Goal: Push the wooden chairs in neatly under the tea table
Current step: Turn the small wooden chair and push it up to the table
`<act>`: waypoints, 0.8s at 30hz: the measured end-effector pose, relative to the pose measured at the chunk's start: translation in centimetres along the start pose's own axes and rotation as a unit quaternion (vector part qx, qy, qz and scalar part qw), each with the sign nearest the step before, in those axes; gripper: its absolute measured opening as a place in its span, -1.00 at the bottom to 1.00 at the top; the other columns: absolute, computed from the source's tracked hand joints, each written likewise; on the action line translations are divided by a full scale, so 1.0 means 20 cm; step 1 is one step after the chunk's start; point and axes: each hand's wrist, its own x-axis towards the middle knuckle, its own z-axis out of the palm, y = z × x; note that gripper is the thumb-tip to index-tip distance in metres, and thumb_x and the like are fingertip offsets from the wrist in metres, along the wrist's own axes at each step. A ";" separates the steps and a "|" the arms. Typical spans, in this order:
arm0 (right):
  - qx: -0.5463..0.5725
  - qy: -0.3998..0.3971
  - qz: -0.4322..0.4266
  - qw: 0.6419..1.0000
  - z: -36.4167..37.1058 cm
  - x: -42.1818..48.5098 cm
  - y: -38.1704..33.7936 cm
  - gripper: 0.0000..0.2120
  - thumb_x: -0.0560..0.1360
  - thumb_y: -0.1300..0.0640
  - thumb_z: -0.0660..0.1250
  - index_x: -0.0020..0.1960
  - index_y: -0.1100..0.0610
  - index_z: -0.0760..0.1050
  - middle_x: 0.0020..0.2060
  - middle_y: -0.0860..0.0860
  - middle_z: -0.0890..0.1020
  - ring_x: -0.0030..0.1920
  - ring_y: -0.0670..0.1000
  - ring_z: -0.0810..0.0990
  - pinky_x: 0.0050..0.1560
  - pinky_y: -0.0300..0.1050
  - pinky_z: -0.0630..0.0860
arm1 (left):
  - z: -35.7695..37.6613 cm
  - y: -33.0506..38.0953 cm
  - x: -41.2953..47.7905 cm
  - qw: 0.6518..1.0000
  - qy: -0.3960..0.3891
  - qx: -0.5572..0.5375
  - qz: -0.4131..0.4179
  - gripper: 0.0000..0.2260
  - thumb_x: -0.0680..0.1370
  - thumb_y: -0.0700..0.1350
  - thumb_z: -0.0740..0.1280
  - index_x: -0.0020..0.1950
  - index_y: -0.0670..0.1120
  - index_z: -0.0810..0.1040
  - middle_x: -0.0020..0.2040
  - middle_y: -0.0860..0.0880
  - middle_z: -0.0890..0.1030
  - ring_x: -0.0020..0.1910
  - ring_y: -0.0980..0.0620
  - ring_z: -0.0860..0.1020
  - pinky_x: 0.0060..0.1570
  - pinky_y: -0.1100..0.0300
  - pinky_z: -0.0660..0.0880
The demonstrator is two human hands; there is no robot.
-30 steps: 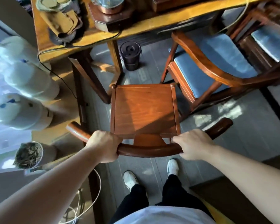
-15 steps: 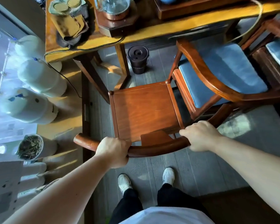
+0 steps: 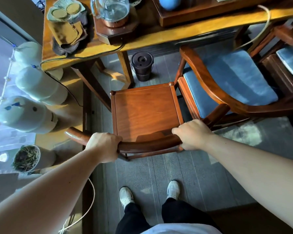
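right, both hands are on the curved reddish-brown back rail (image 3: 147,146) of the bare-seated square wooden chair (image 3: 146,112). the left hand (image 3: 103,146) is wrapped closed over the rail left of centre, and the right hand (image 3: 193,134) is clamped shut on it right of centre, thumb tucked under. one hand either side of the middle, that looks like a steering grip, so the chair can go in straight rather than swinging.

the chair stands on the grey floor just short of the yellow-topped wooden tea table (image 3: 159,39), its front edge near the slanted dark table leg (image 3: 91,85) and not yet under the top. it sits slightly turned, front corners angled toward the right. beyond it, under the table, stands a small dark lidded bucket (image 3: 142,66), right in the lane the seat would travel, so a hard shove risks a bump.

on the right, a round-backed wooden armchair with a blue cushion (image 3: 230,81) stands close alongside; the end of the held rail looks touching or nearly touching its frame, so there is little room on that side.

the person's white shoes (image 3: 172,190) are planted well back with arms stretched out, which reads as a push stance. my judgement: this chair is partway in, with more pushing to come.
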 end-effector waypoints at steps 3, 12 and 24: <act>-0.002 -0.014 0.015 1.000 -0.03 0.04 0.05 -0.82 0.35 0.01 0.35 -0.08 -0.07 0.41 -0.31 -0.08 0.55 -0.26 0.06 0.55 -0.26 -0.06 0.38 | -0.02 0.01 0.05 0.999 0.011 -0.024 -0.018 -0.93 0.42 -0.04 0.29 -0.13 0.11 0.47 -0.36 0.14 0.48 -0.35 0.12 0.48 -0.39 0.20 0.41; -0.007 -0.020 -0.007 1.000 -0.03 0.07 0.13 -0.79 0.34 -0.07 0.36 -0.15 -0.09 0.34 -0.33 -0.08 0.55 -0.28 0.05 0.55 -0.29 -0.07 0.36 | -0.01 0.03 0.09 0.998 0.016 -0.059 -0.033 -0.82 0.40 0.14 0.39 -0.16 0.10 0.47 -0.36 0.14 0.50 -0.35 0.12 0.49 -0.28 0.17 0.46; 0.016 -0.041 -0.010 0.999 -0.07 0.05 0.16 -0.46 0.32 -0.34 0.31 0.16 -0.06 0.35 -0.01 -0.06 0.54 0.01 0.04 0.52 -0.07 -0.02 0.46 | 0.00 0.03 0.08 0.996 0.057 -0.073 0.017 -0.47 0.38 0.29 0.31 0.26 0.09 0.36 0.05 0.07 0.55 0.10 -0.01 0.50 0.09 0.04 0.45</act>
